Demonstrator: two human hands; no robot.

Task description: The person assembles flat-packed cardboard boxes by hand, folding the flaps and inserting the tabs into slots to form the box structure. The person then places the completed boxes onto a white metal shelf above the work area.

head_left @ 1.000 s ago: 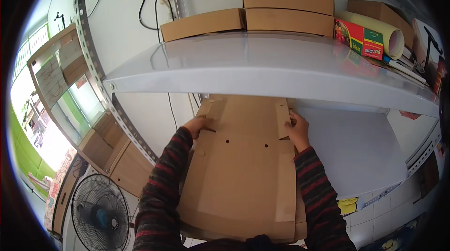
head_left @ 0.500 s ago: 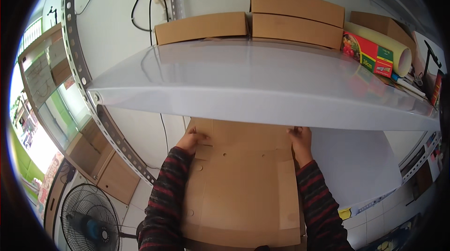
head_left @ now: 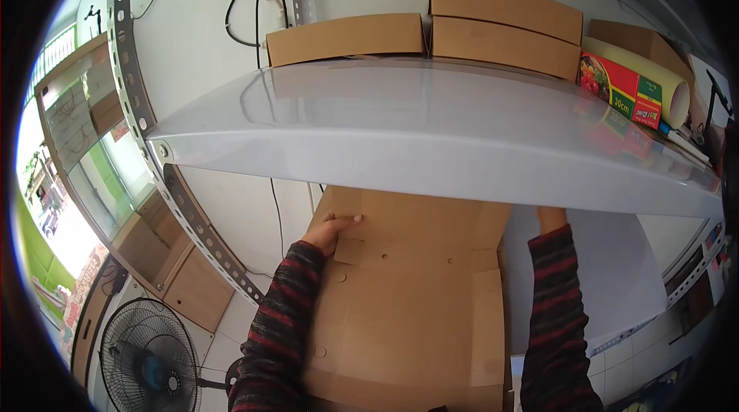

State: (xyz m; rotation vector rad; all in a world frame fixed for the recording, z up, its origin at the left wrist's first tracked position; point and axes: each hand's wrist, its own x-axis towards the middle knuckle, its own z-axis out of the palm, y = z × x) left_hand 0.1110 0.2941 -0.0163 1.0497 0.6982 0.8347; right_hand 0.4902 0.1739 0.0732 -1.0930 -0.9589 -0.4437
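A flattened brown cardboard box, unfolded with crease lines, small holes and cut slots, lies in front of me, its far end passing under the white shelf. My left hand grips its left edge near the far end, the thumb lying on top and the other fingers hidden. On the other side, my right hand reaches under the shelf, apart from the cardboard's right edge. Only its wrist end shows there; the shelf's front lip hides the fingers.
The white metal shelf spans ahead, carrying brown cartons, a red-green box and a pale roll. A lower white shelf lies right. A perforated post and black fan stand left.
My right hand has let go of the cardboard's right edge and moved right and forward under the shelf. My left hand still holds the left edge. The view has shifted slightly.
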